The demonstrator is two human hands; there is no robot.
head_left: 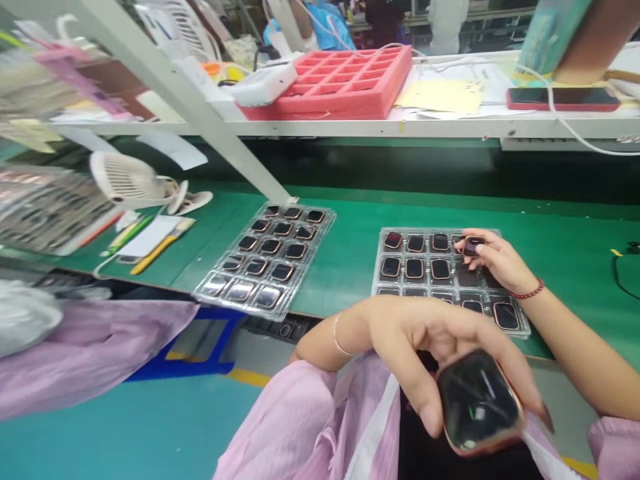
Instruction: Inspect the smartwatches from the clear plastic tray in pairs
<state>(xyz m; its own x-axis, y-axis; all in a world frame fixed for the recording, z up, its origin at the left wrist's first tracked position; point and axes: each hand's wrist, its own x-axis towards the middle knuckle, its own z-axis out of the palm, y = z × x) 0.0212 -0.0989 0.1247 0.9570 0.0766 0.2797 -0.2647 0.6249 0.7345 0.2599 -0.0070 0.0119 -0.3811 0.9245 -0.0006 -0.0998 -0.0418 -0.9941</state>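
At far left, a blurred stack of trays [50, 207] stands on a green bench [350, 240], with lilac cloth [85, 347] below. Next come a small white fan [127, 179], a green pen [131, 233] and a yellow-handled brush [159, 250]. Further right, a clear plastic tray [309, 267] lies at an angle, holding dark square watch faces three across and five deep. On the shelf [450, 128] above sits a red foam tray [345, 103] of square compartments, a white device [265, 85] resting at its left end.

In the foreground, near the camera, the left hand [430, 333] wears a thin bangle [337, 337]. Its thumb and fingers are clamped on the edges of a watch case [480, 403], its glossy black face turned up and its rim copper-coloured.

Behind it, a second clear tray [424, 255] holds more watch faces. At its far right corner, the right hand [500, 260], wearing a red beaded bracelet [531, 291], pinches a smaller-looking dark watch piece [473, 247] between thumb and fingers, above the tray. At upper right, a red-edged phone [563, 99] lies on the shelf.
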